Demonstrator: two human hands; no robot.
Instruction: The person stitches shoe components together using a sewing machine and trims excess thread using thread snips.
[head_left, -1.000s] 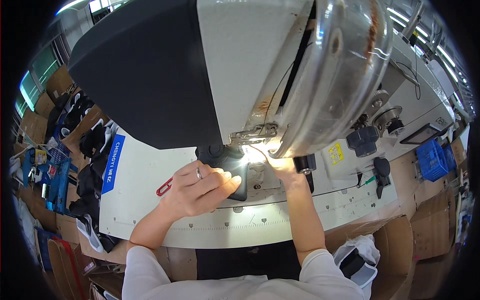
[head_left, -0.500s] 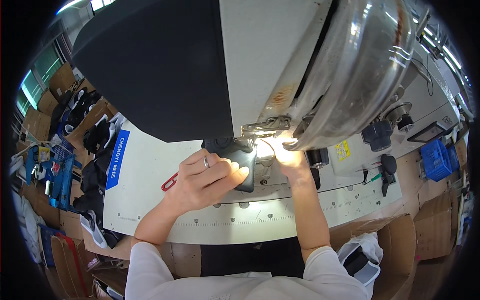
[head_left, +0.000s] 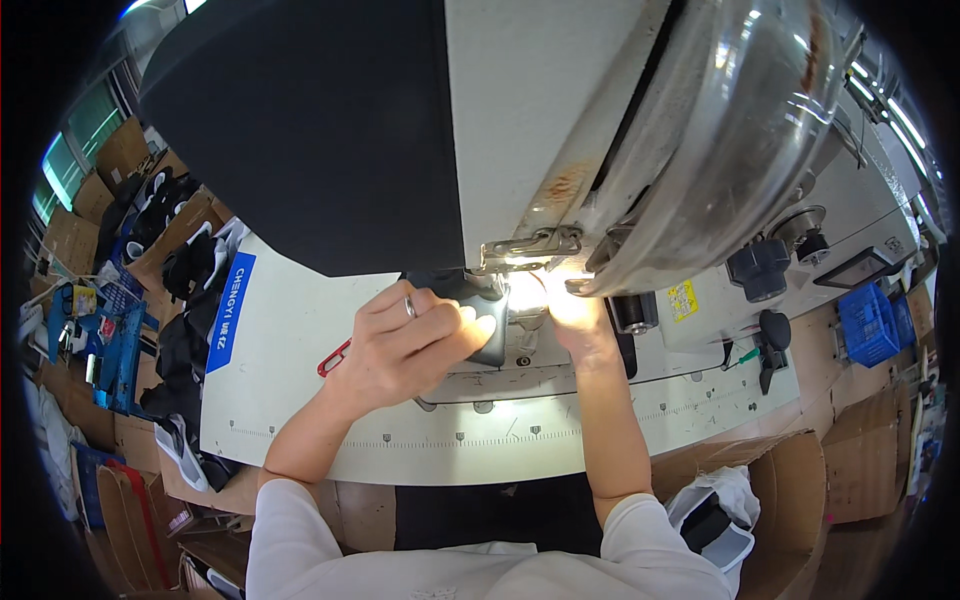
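My left hand (head_left: pixel 410 338), with a ring on one finger, is closed with curled fingers on a dark, smooth, leather-like piece (head_left: pixel 487 345). The piece lies under the head of a sewing machine (head_left: pixel 545 130), beside the lit needle area (head_left: pixel 520 290). Across that area, my right hand (head_left: pixel 580 318) reaches in close to the machine's metal parts. Glare washes out its fingers, and the machine hides some of them. A red-handled tool (head_left: pixel 335 358) lies on the white table (head_left: pixel 290 400) by my left wrist; its kind is hard to make out.
A large dark cover (head_left: pixel 310 130) and a clear curved shield (head_left: pixel 735 170) overhang the table. Black-and-white pieces (head_left: pixel 190 270) are heaped along its left side. An open cardboard box (head_left: pixel 790 490) with pieces stands at the near right, and a blue crate (head_left: pixel 870 325) farther right.
The dark piece has slid slightly farther under the machine head, with my left hand still on it. My right hand has stayed nearly in place. The whole view has shifted a little.
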